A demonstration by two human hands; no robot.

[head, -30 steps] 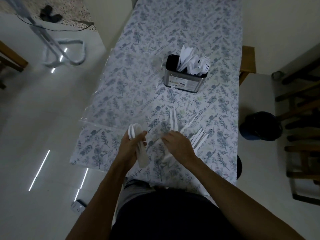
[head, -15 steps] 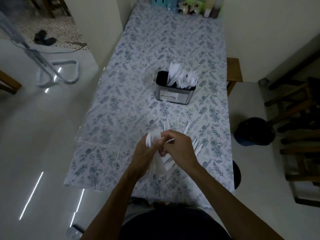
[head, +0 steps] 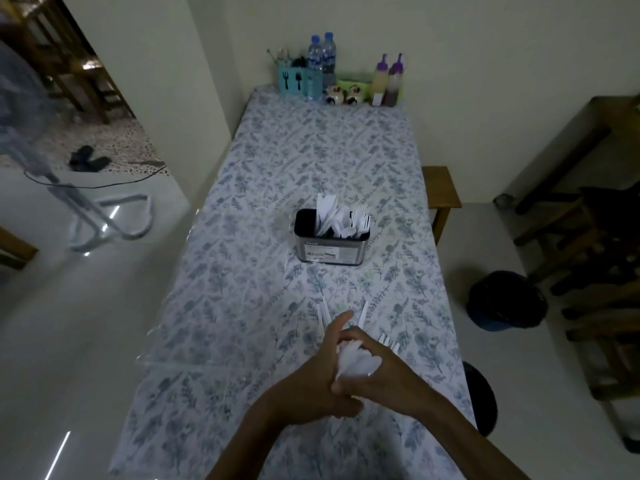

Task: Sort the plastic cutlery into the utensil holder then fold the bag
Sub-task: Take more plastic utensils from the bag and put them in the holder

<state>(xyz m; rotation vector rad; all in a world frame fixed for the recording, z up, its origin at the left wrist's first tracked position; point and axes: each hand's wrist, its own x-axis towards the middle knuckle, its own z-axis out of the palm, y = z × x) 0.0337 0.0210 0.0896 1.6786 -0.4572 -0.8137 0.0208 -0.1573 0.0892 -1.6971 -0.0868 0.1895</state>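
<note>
A bunch of white plastic spoons (head: 356, 360) is held between my two hands above the near part of the table. My left hand (head: 320, 372) grips the handles from the left, thumb raised. My right hand (head: 377, 370) is wrapped around the bunch from the right. Loose white cutlery (head: 323, 311) lies on the floral tablecloth just beyond my hands, and more of it (head: 388, 341) peeks out to the right. The metal utensil holder (head: 330, 249) stands mid-table with white knives, spoons and forks in it; its left compartment looks dark. A clear plastic bag (head: 194, 355) lies flat at the table's left edge.
Water bottles (head: 322, 67), sauce bottles (head: 389, 81) and a teal cutlery caddy (head: 292, 81) line the table's far end by the wall. A wooden bench (head: 440, 192) and a dark bin (head: 504, 301) sit to the right. A fan stand (head: 104, 216) is on the floor at left.
My hands came together; my right hand has closed onto the spoon bunch held by my left. The camera tilted up, bringing the table's far end into view.
</note>
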